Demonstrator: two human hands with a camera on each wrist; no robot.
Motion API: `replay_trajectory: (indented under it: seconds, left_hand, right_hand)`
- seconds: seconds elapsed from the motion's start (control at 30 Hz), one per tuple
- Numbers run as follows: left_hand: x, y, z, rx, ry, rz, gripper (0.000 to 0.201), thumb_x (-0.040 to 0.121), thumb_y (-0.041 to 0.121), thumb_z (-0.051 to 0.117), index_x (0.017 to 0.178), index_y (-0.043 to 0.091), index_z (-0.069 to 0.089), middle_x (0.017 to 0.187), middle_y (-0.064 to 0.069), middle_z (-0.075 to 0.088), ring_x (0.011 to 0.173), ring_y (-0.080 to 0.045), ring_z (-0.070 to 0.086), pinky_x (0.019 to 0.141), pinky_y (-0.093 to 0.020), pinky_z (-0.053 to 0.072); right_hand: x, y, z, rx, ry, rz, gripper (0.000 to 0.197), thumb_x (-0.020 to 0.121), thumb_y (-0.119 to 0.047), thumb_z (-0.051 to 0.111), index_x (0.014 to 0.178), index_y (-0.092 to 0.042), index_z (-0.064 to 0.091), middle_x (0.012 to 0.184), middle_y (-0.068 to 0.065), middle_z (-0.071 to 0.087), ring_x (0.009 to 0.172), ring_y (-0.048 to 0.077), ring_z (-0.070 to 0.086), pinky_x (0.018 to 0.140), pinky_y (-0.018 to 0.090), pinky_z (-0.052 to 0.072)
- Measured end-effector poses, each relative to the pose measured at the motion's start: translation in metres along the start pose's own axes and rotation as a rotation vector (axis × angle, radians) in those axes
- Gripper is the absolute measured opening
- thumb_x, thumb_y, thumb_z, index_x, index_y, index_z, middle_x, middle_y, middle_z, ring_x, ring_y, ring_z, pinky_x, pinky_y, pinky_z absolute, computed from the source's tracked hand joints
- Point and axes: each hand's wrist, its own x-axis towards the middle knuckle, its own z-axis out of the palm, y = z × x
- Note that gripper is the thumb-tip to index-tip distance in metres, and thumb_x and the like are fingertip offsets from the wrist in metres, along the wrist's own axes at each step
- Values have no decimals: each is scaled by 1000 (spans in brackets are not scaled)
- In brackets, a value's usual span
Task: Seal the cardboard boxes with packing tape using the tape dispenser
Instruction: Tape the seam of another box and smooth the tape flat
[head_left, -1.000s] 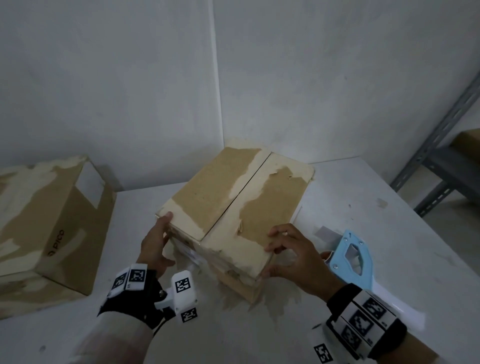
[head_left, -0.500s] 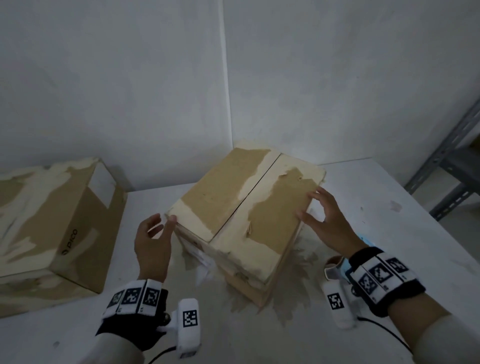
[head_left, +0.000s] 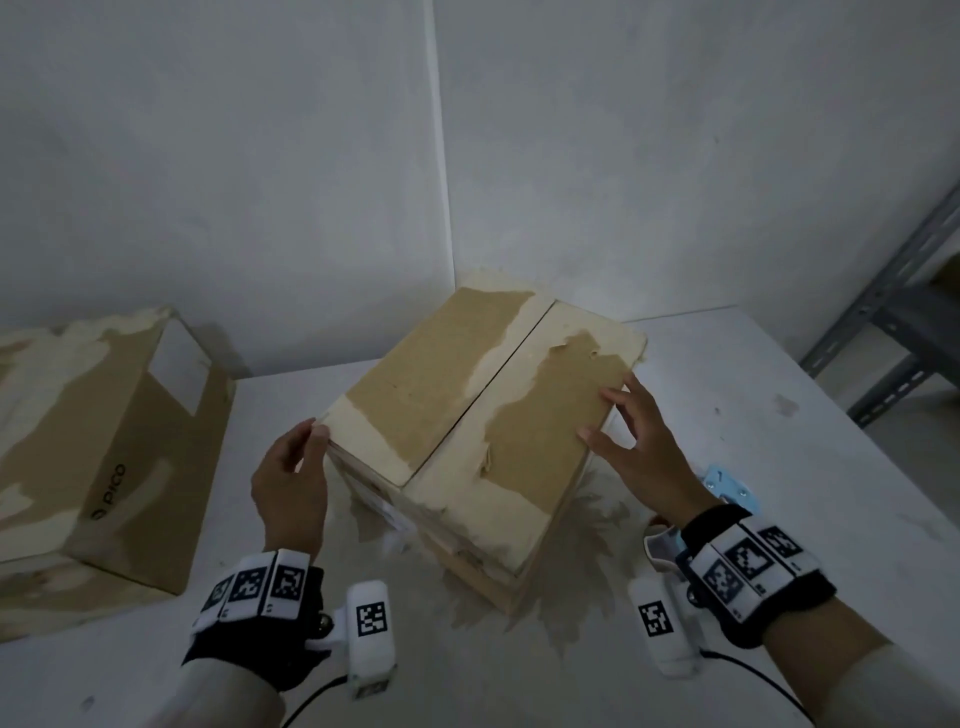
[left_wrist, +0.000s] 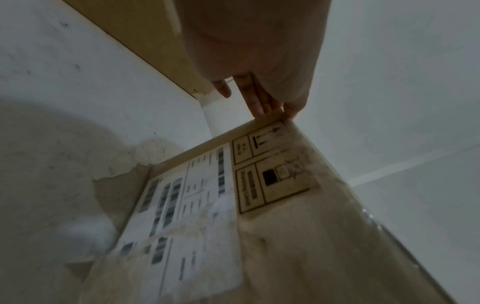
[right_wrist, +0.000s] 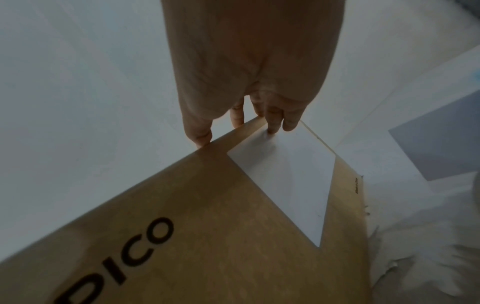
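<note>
Brown cardboard box (head_left: 483, 415) with closed flaps sits mid-table, left hand (head_left: 291, 483) and right hand (head_left: 644, 457) bracing opposite sides with straight fingers; square it firmly before fetching the blue tape dispenser (head_left: 727, 486), near right.

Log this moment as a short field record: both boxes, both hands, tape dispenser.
middle box: flaps closed, seam untaped
second box: far left on the table
left hand: fingertips touch the middle box's left corner
right hand: fingers spread on its right edge
tape dispenser: blue, lying behind the right wrist, unheld
</note>
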Motion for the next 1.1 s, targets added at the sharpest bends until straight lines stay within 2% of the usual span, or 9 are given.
replay_trajectory:
  seconds: [0.1, 0.27, 0.4, 0.5, 0.67, 0.8, 0.87, 0.97, 1.1]
  left_hand:
    - [4, 0, -1, -2, -47, -13, 30, 90, 22, 55, 116, 8, 62, 119, -10, 63, 113, -24, 56, 95, -32, 43]
    - [-1, 3, 0, -71, -102, -75, 36, 92, 22, 53, 125, 8, 57, 129, -8, 57, 109, -11, 49, 93, -25, 38]
    - [-2, 6, -1, -127, -135, -185, 40, 92, 28, 51, 129, 12, 53, 134, -6, 53, 122, -18, 47, 100, -30, 38]
    - [8, 5, -5, -51, -165, -199, 42, 89, 31, 55, 124, 7, 58, 132, -9, 55, 123, -21, 49, 96, -28, 36]
    - [14, 5, -12, 101, -206, -164, 40, 91, 33, 48, 113, 3, 64, 128, -15, 59, 120, -27, 51, 103, -38, 37]
    - [12, 8, -31, 27, -269, -289, 41, 95, 40, 30, 88, 20, 65, 116, -17, 61, 105, -25, 54, 101, -43, 35]
    - [9, 8, -41, 57, -319, -318, 46, 96, 43, 22, 90, 20, 62, 110, -11, 61, 102, -23, 52, 95, -38, 30]
    - [4, 9, -48, 94, -365, -325, 55, 96, 47, 15, 90, 21, 63, 101, -5, 61, 103, -20, 50, 105, -44, 23]
    - [9, 13, -51, 74, -378, -282, 53, 98, 43, 15, 100, 20, 62, 108, -3, 60, 101, -19, 52, 101, -43, 26]
  right_hand:
    - [0, -1, 2, 5, 4, 7, 54, 82, -32, 62, 130, -19, 40, 152, 0, 17, 137, 20, 26, 111, 45, 30]
    - [0, 5, 5, 20, 10, 6, 55, 82, -35, 61, 130, -20, 38, 150, 0, 20, 136, 20, 27, 108, 49, 33]
    - [-1, 2, 7, 18, 15, 15, 56, 82, -34, 60, 131, -19, 37, 151, 2, 18, 137, 21, 25, 109, 50, 31]
    - [-1, -1, 7, 0, 6, 22, 58, 83, -33, 60, 133, -18, 36, 153, 3, 15, 138, 22, 22, 111, 49, 29]
    - [-4, -6, 6, -6, -3, 18, 58, 82, -33, 62, 132, -16, 37, 152, 4, 17, 137, 22, 25, 110, 49, 30]
    - [-13, -4, 9, 38, -55, 20, 63, 82, -30, 63, 136, -16, 32, 152, 1, 18, 136, 20, 26, 110, 48, 31]
    - [-21, -3, 13, 104, -80, 27, 65, 83, -26, 63, 137, -16, 29, 150, 1, 20, 135, 19, 28, 109, 47, 32]
    - [-28, -3, 18, 194, -99, 47, 63, 84, -22, 60, 138, -19, 27, 143, -5, 27, 133, 17, 30, 109, 44, 33]
    - [-25, -5, 13, 127, -62, 61, 57, 81, -23, 65, 130, -22, 36, 128, -9, 33, 124, 17, 38, 101, 34, 37]
